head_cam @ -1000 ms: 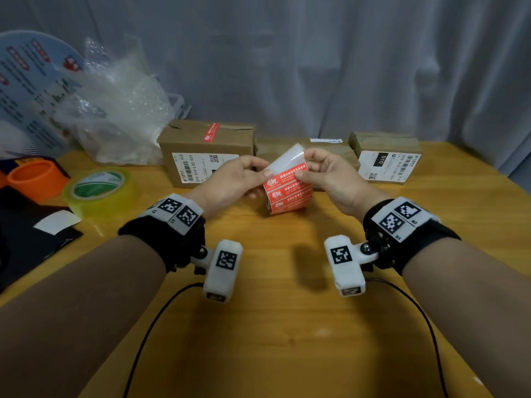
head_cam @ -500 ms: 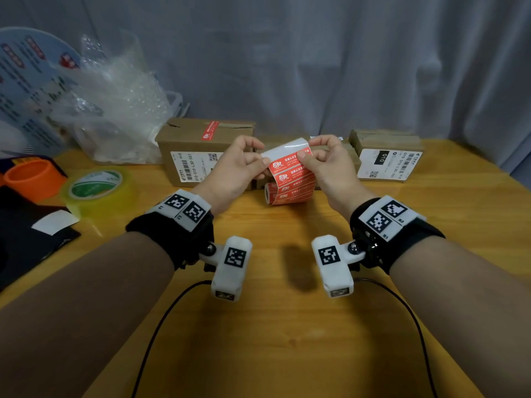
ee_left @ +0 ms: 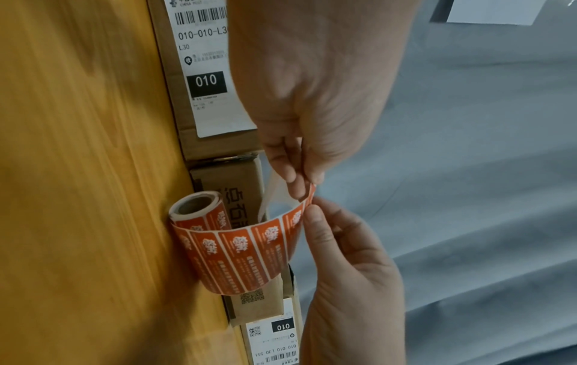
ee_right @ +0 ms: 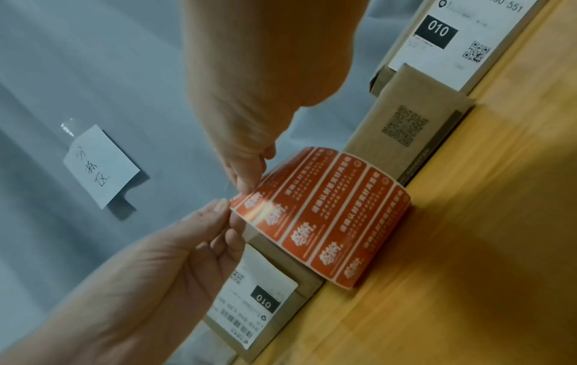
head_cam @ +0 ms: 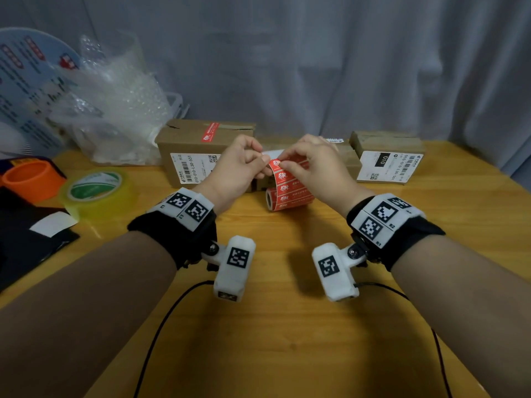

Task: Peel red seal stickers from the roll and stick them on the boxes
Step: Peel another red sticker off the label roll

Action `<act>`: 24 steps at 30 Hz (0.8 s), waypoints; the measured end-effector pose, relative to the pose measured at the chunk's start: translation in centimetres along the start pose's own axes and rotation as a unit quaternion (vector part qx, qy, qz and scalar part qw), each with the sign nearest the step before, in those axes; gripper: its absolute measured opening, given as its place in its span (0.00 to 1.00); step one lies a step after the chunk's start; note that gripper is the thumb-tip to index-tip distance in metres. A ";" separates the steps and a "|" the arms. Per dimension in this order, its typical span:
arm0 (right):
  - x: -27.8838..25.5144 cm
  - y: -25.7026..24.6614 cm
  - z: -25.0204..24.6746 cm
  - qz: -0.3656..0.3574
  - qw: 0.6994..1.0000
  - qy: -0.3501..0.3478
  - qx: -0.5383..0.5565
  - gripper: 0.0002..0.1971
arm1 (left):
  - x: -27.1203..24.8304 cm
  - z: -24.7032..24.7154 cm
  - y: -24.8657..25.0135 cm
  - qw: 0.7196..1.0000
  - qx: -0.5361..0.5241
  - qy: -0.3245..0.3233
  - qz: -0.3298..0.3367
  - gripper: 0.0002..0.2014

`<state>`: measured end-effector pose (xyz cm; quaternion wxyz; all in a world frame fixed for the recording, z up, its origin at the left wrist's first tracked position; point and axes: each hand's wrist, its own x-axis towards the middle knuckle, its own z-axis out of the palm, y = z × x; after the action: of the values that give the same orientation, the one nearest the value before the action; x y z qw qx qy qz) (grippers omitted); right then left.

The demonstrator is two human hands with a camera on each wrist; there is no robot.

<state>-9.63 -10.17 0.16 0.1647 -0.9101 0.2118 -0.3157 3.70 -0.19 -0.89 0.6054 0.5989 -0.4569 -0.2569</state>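
The roll of red paper seal stickers (head_cam: 290,198) lies on the wooden table just below both hands. The left hand (head_cam: 232,168) pinches the unrolled strip's end taut, so the right hand (head_cam: 314,165) can pinch up the top sticker's corner. Brown cardboard boxes (head_cam: 201,145) wait just beyond.

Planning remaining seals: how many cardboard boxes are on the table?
3: the left box, already carrying a red seal; the middle box, mostly hidden behind the hands; the right box. Others may be hidden.
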 end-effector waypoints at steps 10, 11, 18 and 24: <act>0.0 0.5 0.6 -0.007 0.999 -0.012 0.050 0.06 | 0.1 0.2 0.3 0.999 0.043 0.011 -0.018 0.10; 0.0 0.5 0.6 -0.006 0.999 -0.012 0.051 0.06 | 0.1 0.3 0.3 0.999 0.042 0.017 -0.015 0.10; 0.1 0.1 0.8 -0.003 0.998 -0.018 0.056 0.04 | 0.1 0.4 0.2 0.998 0.024 0.058 -0.009 0.12; 0.3 0.4 0.7 -0.031 0.998 -0.002 0.054 0.08 | 0.2 0.3 0.7 0.996 -0.054 0.058 -0.035 0.13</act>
<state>-9.11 -10.52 -0.40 0.2040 -0.9068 0.1654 -0.3298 3.42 -0.40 -0.23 0.6532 0.5948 -0.3851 -0.2669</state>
